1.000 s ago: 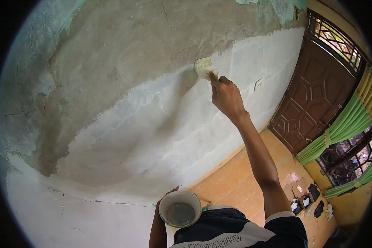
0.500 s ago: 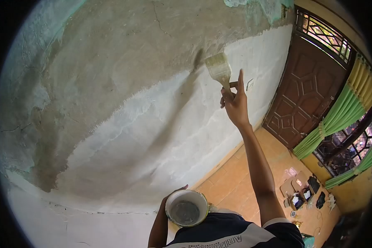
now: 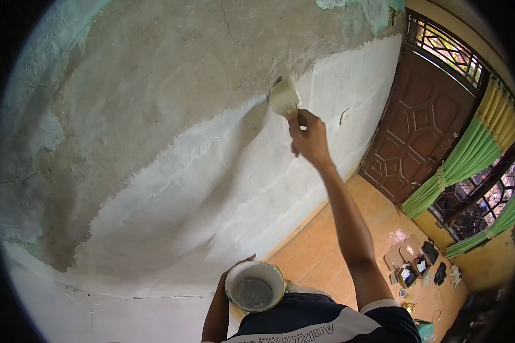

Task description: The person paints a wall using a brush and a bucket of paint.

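My right hand (image 3: 312,137) grips a wide paintbrush (image 3: 286,98) by its handle, arm stretched out toward the wall. The bristles are at the wall, right where the white coat (image 3: 212,166) meets the bare grey plaster (image 3: 171,74). Low in the view, my left hand (image 3: 234,267) is wrapped round the side of a white paint bucket (image 3: 254,287), held close against my body. Greyish paint or liquid shows in the bottom of the bucket. Most of the left hand's fingers are hidden behind it.
A brown panelled door (image 3: 415,120) stands to the right, beside a green and yellow curtain (image 3: 469,154) and a window. Boxes (image 3: 407,274) and dark items lie on the orange tiled floor (image 3: 303,246). A socket (image 3: 344,116) is on the wall.
The brush has moved left and slightly down to the edge of the white coat. My raised right index finger has folded in round the handle. The bucket stays against my body.
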Demonstrator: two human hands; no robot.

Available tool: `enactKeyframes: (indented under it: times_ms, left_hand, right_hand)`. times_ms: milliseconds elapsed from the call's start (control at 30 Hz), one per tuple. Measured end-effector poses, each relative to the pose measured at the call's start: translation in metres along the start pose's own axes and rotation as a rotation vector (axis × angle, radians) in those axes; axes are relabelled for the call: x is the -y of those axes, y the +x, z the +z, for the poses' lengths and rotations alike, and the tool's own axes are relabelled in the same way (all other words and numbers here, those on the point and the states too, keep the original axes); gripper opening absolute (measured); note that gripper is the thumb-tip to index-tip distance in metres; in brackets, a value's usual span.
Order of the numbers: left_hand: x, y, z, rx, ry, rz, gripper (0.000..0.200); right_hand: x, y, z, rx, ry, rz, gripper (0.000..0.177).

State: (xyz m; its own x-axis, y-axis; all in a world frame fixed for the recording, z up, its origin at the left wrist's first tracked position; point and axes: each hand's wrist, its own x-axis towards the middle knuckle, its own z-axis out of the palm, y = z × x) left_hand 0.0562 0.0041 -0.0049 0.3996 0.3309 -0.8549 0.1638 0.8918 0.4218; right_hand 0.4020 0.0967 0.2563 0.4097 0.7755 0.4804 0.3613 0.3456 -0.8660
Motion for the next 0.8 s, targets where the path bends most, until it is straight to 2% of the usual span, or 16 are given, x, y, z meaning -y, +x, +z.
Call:
enactKeyframes:
  times_ms: [67, 167, 233, 300, 367, 400, 467, 533, 600, 633, 667, 733, 767, 800]
  left_hand:
    - [-0.007, 0.01, -0.002, 0.072, 0.036, -0.097, 0.043]
    - [-0.012, 0.022, 0.001, 0.121, 0.079, -0.075, 0.046]
    - [-0.015, 0.022, 0.006, 0.11, 0.087, -0.096, 0.047]
    - [-0.021, 0.002, 0.02, 0.091, 0.102, -0.113, 0.048]
    - [-0.02, -0.044, 0.05, -0.045, 0.22, 0.29, 0.049]
    - [-0.022, -0.025, 0.04, -0.041, 0.22, 0.29, 0.049]
    - [-0.024, 0.031, 0.008, 0.152, 0.053, -0.163, 0.047]
    - [-0.027, 0.037, 0.008, 0.159, 0.072, -0.167, 0.046]
    - [-0.029, 0.044, 0.007, 0.169, 0.092, -0.168, 0.045]
    - [-0.024, 0.047, 0.006, 0.11, 0.065, -0.13, 0.044]
    - [-0.021, 0.049, 0.004, 0.049, 0.036, -0.092, 0.044]
    - [-0.033, 0.006, 0.033, 0.002, 0.074, -0.035, 0.043]
    - [-0.037, -0.01, 0.042, -0.04, 0.113, 0.019, 0.042]
    - [-0.036, -0.002, 0.035, -0.041, 0.112, 0.019, 0.042]
  right_hand:
    - [-0.003, 0.002, -0.028, 0.156, 0.009, 0.093, 0.028]
    - [-0.006, -0.001, -0.033, 0.047, 0.055, 0.111, 0.028]
    - [-0.004, 0.001, -0.019, -0.157, 0.071, 0.095, 0.031]
    - [-0.001, 0.002, 0.006, -0.143, 0.045, 0.105, 0.032]
    - [0.001, 0.0, 0.018, -0.118, 0.011, 0.099, 0.034]
    - [0.0, 0.002, 0.011, -0.118, 0.007, 0.098, 0.034]
    - [-0.002, 0.003, -0.015, 0.146, 0.058, 0.152, 0.034]
    - [0.001, -0.002, -0.025, 0.163, 0.075, 0.138, 0.035]
    - [0.006, -0.005, -0.028, -0.076, 0.022, 0.11, 0.035]
    - [0.004, -0.004, -0.025, -0.149, 0.032, 0.085, 0.034]
    - [0.001, -0.001, -0.021, -0.148, 0.034, 0.086, 0.034]
    - [-0.003, 0.006, -0.004, -0.16, 0.044, 0.036, 0.035]
    - [-0.002, 0.005, 0.009, -0.112, 0.045, 0.102, 0.036]
    - [-0.009, 0.003, 0.02, -0.173, 0.016, 0.053, 0.037]
